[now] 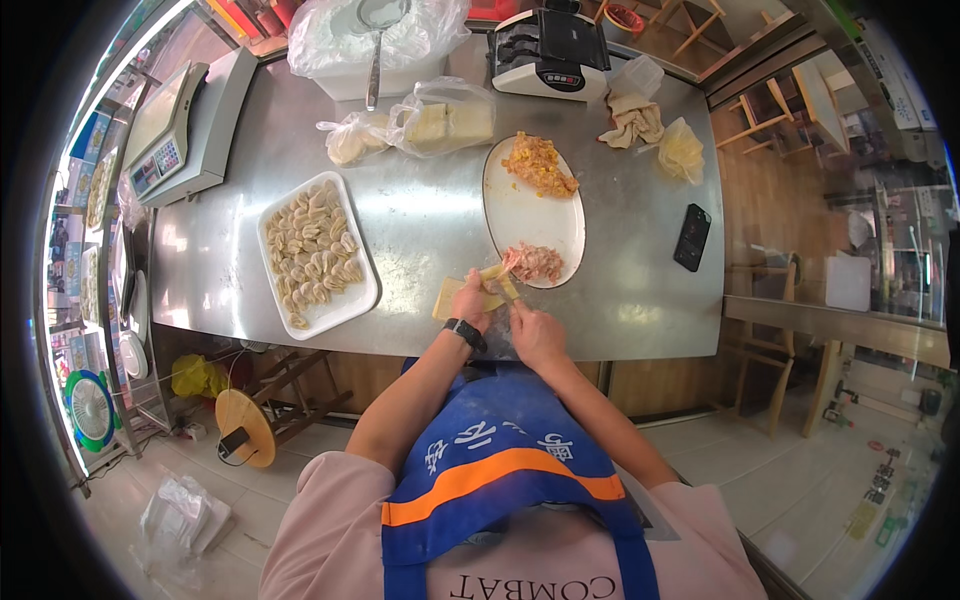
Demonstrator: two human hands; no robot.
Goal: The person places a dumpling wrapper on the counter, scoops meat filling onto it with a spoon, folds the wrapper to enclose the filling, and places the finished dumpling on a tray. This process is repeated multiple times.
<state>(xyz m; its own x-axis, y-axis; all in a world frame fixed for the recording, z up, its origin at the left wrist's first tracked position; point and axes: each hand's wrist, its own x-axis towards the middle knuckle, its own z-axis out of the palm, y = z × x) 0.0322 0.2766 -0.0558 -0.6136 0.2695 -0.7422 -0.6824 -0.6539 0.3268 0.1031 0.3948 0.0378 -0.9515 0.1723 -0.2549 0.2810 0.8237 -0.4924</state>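
Observation:
My left hand [470, 300], with a dark watch at the wrist, holds a thin dough wrapper at the plate's lower left edge. More flat wrappers [448, 298] lie beneath and beside it. My right hand [538, 332] grips a short flat tool [508, 289], its tip at the wrapper; its exact kind is unclear. The white oval plate [534, 221] bears pinkish minced filling [534, 262] near my hands and an orange filling with corn [538, 165] at the far end. On the left, a white tray [341, 319] holds rows of folded dumplings [311, 247].
A digital scale [161, 161] stands at far left. Bagged wrapper stacks [446, 124], a plastic-lined flour bin [330, 82] and a money counter [551, 79] line the back. A cloth [631, 120], crumpled yellowish plastic [681, 152] and a phone [691, 237] lie right.

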